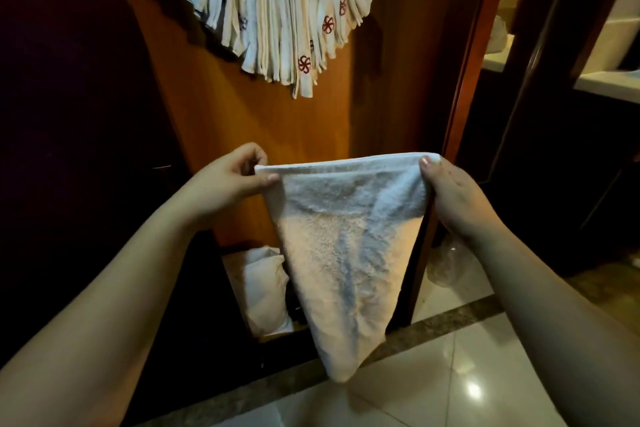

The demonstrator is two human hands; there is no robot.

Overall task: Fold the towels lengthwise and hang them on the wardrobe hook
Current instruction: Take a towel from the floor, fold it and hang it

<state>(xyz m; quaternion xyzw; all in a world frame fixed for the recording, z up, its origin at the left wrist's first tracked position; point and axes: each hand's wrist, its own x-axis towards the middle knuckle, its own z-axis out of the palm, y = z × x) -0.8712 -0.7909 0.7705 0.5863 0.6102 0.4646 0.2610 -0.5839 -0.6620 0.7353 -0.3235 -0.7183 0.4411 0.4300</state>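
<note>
A white towel (343, 246) hangs in front of me, its top edge stretched level and the rest tapering down to a point near the floor. My left hand (225, 184) pinches its upper left corner between thumb and fingers. My right hand (450, 191) grips the upper right corner, thumb on the near side. Above, several folded white towels with red emblems (280, 10) hang in a fanned bunch on the wooden wardrobe panel (270, 121); the hook itself is hidden behind them.
A white pile of cloth (263, 291) sits low inside the wardrobe, behind the held towel. A crumpled clear plastic bag (446, 263) lies on the glossy tiled floor (485, 374). A wooden door frame (474, 55) stands at right, with a white counter (609, 80) beyond.
</note>
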